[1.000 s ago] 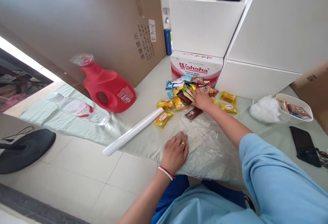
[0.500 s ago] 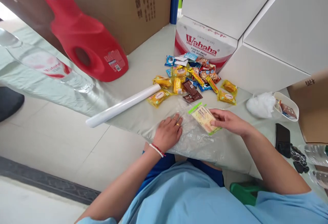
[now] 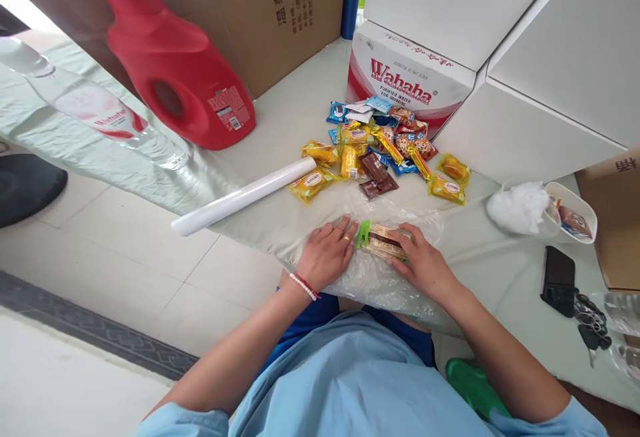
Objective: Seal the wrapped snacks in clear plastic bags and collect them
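My left hand [image 3: 327,250] lies flat with fingers stretched out on a sheet of clear plastic film [image 3: 370,280] at the table's front edge. Right of it, my right hand [image 3: 425,260] grips the right end of a wrapped snack pack [image 3: 383,240] with green edges and a dark band across its face. That pack rests low on the film, its left end close to my left fingertips. Beyond the hands is a pile of wrapped snacks: yellow-wrapped cakes [image 3: 353,160], brown packets [image 3: 377,172] and several blue and red ones. A white roll [image 3: 245,196] touches the pile's left side.
A red jug [image 3: 185,77] and a clear bottle [image 3: 100,107] stand at the left. Behind the snacks is a Wahaha carton [image 3: 400,80]. To the right are a white tub [image 3: 583,197] with packets, a phone [image 3: 559,280] and keys [image 3: 593,324].
My right hand has lowered the snack pack onto the film and turned it over, so a dark-banded face shows. It now lies nearer my left hand, which has stayed flat.
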The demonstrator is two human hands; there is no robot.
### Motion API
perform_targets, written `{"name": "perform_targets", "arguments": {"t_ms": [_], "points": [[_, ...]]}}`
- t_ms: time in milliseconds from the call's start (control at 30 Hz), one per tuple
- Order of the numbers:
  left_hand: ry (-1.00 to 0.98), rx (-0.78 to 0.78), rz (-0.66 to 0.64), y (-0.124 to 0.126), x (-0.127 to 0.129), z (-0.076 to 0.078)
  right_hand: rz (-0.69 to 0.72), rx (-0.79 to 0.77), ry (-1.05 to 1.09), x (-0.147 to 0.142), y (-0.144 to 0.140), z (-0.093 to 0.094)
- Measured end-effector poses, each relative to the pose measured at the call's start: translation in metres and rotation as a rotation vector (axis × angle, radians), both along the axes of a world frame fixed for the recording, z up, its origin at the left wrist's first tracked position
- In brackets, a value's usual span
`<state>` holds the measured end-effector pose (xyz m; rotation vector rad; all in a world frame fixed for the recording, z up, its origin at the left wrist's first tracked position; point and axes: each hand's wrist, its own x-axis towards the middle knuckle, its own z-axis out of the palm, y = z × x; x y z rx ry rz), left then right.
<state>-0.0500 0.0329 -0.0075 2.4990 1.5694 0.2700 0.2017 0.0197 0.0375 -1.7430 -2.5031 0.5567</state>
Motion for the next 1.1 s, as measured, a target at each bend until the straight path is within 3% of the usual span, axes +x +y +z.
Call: {"name": "perform_targets", "arguments": {"t_ms": [133, 300, 567, 833, 933, 1100], "points": [[0.047, -0.005, 0.042, -0.003, 0.001, 0.002, -0.047, -0.056, -0.011, 0.011, 0.008, 0.003], [0.078, -0.042, 0.058, -0.007, 0.002, 0.004, -0.152, 0.046, 0.098, 0.010, 0.005, 0.009], [0.072, -0.063, 0.063, -0.005, -0.006, 0.007, -0.044, -0.062, -0.169, -0.021, 0.007, 0.002], [0.088, -0.059, 0.057, -0.009, -0.011, 0.006, -0.144, -0.012, -0.148, 0.016, 0.004, 0.014], [0.058, -0.046, 0.049, -0.008, -0.014, 0.006, -0.118, 0.018, -0.090, 0.008, 0.003, 0.015], [-0.022, 0.016, 0.027, -0.015, -0.033, 0.012, -0.039, -0.075, -0.093, -0.011, 0.007, 0.007]]}}
